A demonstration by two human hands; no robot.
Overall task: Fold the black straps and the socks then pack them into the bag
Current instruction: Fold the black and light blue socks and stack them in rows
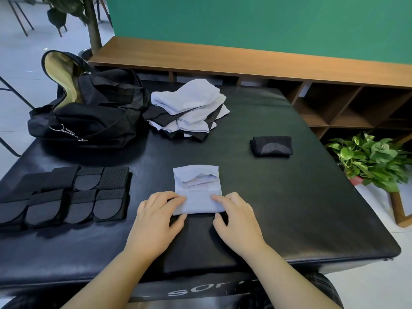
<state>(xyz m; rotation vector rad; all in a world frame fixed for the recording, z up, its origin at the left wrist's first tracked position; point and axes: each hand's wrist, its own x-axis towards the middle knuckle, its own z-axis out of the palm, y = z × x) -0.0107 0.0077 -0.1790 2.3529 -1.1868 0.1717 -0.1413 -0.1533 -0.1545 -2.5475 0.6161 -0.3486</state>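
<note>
A light blue sock [197,186] lies folded in front of me on the black padded table [278,186]. My left hand [156,219] pinches its near left corner between fingers and thumb. My right hand [236,217] pinches the near right corner the same way. Folded black straps [69,195] lie in two rows at the left. A pile of light and black socks [189,108] sits at the back middle. One folded black sock [272,146] lies to the right. The black bag [89,105] stands open at the back left, its tan lining showing.
A wooden shelf unit [334,103] runs behind the table below a green wall. A potted green plant [370,159] stands off the table's right edge. A tree trunk [93,25] and chair legs are at the far left.
</note>
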